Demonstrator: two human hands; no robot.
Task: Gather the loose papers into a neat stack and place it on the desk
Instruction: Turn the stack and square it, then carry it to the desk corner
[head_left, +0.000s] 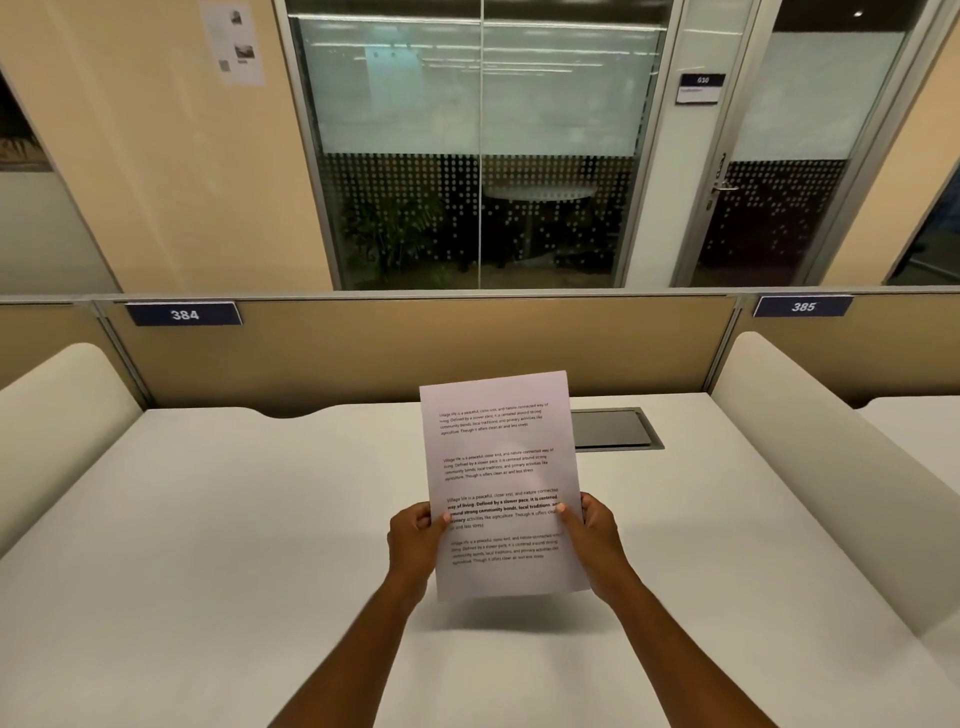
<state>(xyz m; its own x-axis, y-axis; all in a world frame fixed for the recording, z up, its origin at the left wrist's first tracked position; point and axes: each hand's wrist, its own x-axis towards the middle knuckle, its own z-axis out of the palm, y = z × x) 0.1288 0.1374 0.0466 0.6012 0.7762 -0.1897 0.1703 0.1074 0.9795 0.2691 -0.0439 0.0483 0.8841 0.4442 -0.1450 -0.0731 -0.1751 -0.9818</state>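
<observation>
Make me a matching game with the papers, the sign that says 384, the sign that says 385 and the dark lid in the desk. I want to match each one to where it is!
Things:
1. papers
2. 384 sign
3. 385 sign
4. dark desk lid

Places:
A. on the partition, far right
B. set flat into the desk top, just right of the papers
C. held above the desk between the left hand and right hand
D. on the partition, far left

Right pairs: 1-C, 2-D, 3-A, 4-B
</observation>
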